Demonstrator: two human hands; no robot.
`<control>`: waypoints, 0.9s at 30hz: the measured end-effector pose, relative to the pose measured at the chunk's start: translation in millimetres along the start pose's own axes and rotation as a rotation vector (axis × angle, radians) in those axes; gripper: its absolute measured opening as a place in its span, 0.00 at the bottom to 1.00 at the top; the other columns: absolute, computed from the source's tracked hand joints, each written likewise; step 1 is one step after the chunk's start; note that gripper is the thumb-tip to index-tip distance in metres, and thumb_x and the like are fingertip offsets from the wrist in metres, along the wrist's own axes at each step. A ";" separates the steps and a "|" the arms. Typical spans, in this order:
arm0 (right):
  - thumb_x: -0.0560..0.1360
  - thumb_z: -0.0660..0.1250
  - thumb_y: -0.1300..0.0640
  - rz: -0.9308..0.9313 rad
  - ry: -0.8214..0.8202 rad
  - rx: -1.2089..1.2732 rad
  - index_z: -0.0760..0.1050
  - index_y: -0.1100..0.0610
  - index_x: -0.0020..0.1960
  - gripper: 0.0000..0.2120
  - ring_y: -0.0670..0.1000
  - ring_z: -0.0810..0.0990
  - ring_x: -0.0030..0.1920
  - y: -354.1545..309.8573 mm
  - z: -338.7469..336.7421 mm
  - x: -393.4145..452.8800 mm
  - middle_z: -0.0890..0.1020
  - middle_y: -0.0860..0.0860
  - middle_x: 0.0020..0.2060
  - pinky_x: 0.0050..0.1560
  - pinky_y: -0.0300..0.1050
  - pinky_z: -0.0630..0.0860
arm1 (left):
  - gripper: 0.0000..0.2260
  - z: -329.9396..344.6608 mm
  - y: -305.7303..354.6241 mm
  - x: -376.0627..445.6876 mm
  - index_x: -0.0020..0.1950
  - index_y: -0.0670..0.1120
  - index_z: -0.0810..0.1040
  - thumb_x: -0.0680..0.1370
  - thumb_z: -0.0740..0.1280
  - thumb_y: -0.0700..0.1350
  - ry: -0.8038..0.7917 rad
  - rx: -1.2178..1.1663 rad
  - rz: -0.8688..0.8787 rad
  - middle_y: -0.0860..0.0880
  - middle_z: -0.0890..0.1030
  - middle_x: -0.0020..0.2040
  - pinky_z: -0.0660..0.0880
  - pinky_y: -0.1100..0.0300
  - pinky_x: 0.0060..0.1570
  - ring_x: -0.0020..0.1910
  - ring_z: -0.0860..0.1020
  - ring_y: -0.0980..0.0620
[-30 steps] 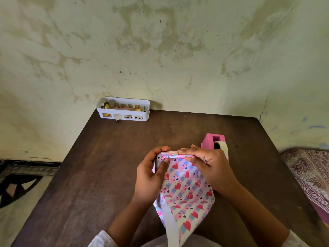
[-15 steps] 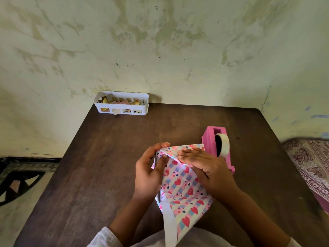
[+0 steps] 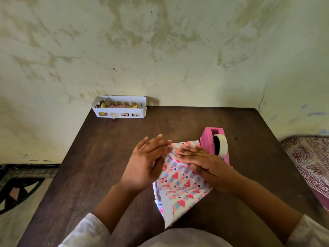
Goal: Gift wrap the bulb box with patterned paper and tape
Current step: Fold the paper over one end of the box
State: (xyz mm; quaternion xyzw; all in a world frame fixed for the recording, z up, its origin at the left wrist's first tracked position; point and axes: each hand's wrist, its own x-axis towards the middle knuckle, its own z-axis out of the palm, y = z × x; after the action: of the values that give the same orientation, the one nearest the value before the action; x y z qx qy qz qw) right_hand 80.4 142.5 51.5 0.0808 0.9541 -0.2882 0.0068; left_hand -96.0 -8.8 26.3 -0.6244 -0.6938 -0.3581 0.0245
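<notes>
- I see the bulb box (image 3: 178, 177) fully covered in glossy patterned paper (image 3: 179, 198), pink/blue checks w/ red hearts, lying mid-table just in front of me; its far end is folded into a crisp flap.
- A loose triangular tail of the paper, white underside showing, hangs toward my lap at the near edge.
- My right hand (image 3: 204, 163) lies flat on top of the box, fingers straight & together, pressing the fold.
- My left hand (image 3: 147, 161) is against the box's left side, fingers straight & close together, tips pointing away from me; ring on 1 finger.
- Pink plastic tape dispenser (image 3: 211, 139), blocky, w/ a whitish tape roll (image 3: 221, 145), stands just beside the box on the right, behind my right hand.
- Dark brown wooden table (image 3: 106, 166), matte, worn grain.
- White slotted plastic basket (image 3: 121, 108) w/ scraps sits at the far edge by the stained, cracked wall (image 3: 160, 50).
</notes>
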 end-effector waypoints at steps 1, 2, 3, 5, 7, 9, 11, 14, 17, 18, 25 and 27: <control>0.77 0.45 0.37 0.010 -0.007 0.037 0.57 0.40 0.67 0.20 0.25 0.43 0.67 -0.9 -2.3 -1.0 0.53 0.29 0.67 0.67 0.25 0.37 | 0.17 -4.5 -2.9 0.7 0.65 0.50 0.75 0.79 0.58 0.49 -0.078 0.076 0.072 0.54 0.72 0.69 0.56 0.48 0.72 0.74 0.61 0.55; 0.76 0.42 0.33 0.003 -0.001 0.070 0.56 0.38 0.67 0.23 0.26 0.43 0.68 -1.6 -3.7 -1.6 0.53 0.28 0.67 0.67 0.26 0.36 | 0.19 -9.4 -4.8 0.7 0.70 0.50 0.71 0.80 0.55 0.52 -0.166 0.141 0.123 0.54 0.68 0.72 0.51 0.49 0.74 0.75 0.57 0.54; 0.73 0.39 0.30 -0.007 0.007 0.092 0.55 0.38 0.67 0.26 0.27 0.44 0.69 -2.9 -5.4 -1.8 0.53 0.28 0.67 0.68 0.27 0.35 | 0.23 -14.0 -7.1 0.9 0.73 0.50 0.66 0.81 0.51 0.56 -0.249 0.188 0.153 0.54 0.63 0.74 0.47 0.50 0.74 0.76 0.53 0.54; 0.71 0.37 0.27 -0.018 0.002 0.119 0.55 0.36 0.67 0.29 0.30 0.44 0.71 -5.8 -6.5 -1.6 0.53 0.28 0.67 0.69 0.30 0.34 | 0.29 -22.8 -12.0 0.4 0.77 0.49 0.57 0.80 0.44 0.62 -0.360 0.236 0.183 0.53 0.56 0.77 0.41 0.51 0.74 0.77 0.46 0.54; 0.70 0.36 0.26 -0.021 -0.018 0.124 0.54 0.35 0.66 0.29 0.30 0.43 0.71 -7.2 -6.7 -1.2 0.53 0.27 0.67 0.69 0.31 0.32 | 0.33 -30.0 -15.2 0.2 0.77 0.50 0.51 0.78 0.41 0.67 -0.437 0.252 0.195 0.54 0.50 0.78 0.36 0.55 0.73 0.76 0.42 0.56; 0.68 0.34 0.25 -0.025 -0.045 0.132 0.53 0.33 0.66 0.31 0.29 0.42 0.70 -7.1 -7.2 -0.9 0.51 0.26 0.67 0.68 0.31 0.30 | 0.37 -34.8 -13.2 0.7 0.76 0.53 0.42 0.73 0.39 0.72 -0.544 0.251 0.149 0.57 0.41 0.77 0.30 0.59 0.71 0.75 0.36 0.59; 0.63 0.31 0.22 -0.001 -0.089 0.199 0.55 0.32 0.65 0.36 0.26 0.40 0.68 -6.0 -12.3 1.6 0.49 0.24 0.66 0.65 0.28 0.28 | 0.40 -34.6 -9.6 0.1 0.73 0.57 0.32 0.70 0.45 0.74 -0.663 0.250 0.065 0.61 0.31 0.73 0.24 0.61 0.66 0.70 0.28 0.62; 0.54 0.34 0.16 0.066 -0.172 0.347 0.58 0.31 0.64 0.43 0.17 0.35 0.58 -7.1 -25.9 3.2 0.48 0.19 0.61 0.55 0.19 0.26 | 0.48 -35.3 -5.7 1.4 0.65 0.58 0.19 0.63 0.49 0.77 -0.771 0.313 0.064 0.62 0.21 0.66 0.21 0.61 0.62 0.67 0.22 0.61; 0.53 0.32 0.17 -0.002 -0.277 0.225 0.50 0.34 0.67 0.47 0.19 0.32 0.58 -7.8 -36.3 1.9 0.44 0.22 0.63 0.54 0.21 0.24 | 0.50 -32.3 -15.9 0.9 0.66 0.59 0.19 0.58 0.45 0.81 -0.730 0.385 0.148 0.56 0.24 0.70 0.21 0.57 0.66 0.69 0.23 0.58; 0.54 0.30 0.17 -0.031 -0.310 0.127 0.47 0.34 0.68 0.46 0.22 0.31 0.62 -5.9 -37.6 1.5 0.42 0.24 0.65 0.57 0.25 0.22 | 0.51 -30.4 -18.4 -0.3 0.68 0.57 0.21 0.59 0.44 0.81 -0.689 0.400 0.158 0.55 0.27 0.72 0.23 0.56 0.67 0.70 0.25 0.57; 0.67 0.53 0.25 0.002 -0.333 -0.369 0.29 0.37 0.69 0.44 0.35 0.26 0.67 2.0 -28.5 -19.3 0.31 0.34 0.69 0.67 0.44 0.24 | 0.53 -15.8 -11.7 -3.3 0.73 0.53 0.30 0.57 0.37 0.81 -0.583 0.437 0.075 0.54 0.32 0.74 0.29 0.51 0.69 0.73 0.30 0.53; 0.72 0.59 0.33 -0.023 -0.241 -0.431 0.28 0.38 0.69 0.43 0.36 0.26 0.68 7.0 -17.9 -20.6 0.31 0.35 0.70 0.67 0.43 0.24 | 0.52 -13.4 -7.2 -3.7 0.76 0.50 0.37 0.60 0.36 0.80 -0.535 0.460 0.061 0.51 0.39 0.76 0.34 0.50 0.70 0.75 0.34 0.51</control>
State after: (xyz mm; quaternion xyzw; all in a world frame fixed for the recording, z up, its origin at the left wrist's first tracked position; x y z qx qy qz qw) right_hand 102.5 155.0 63.9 0.0318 0.9867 -0.0854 0.1343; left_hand -107.1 -18.8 31.1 -0.6945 -0.7192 -0.0153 -0.0073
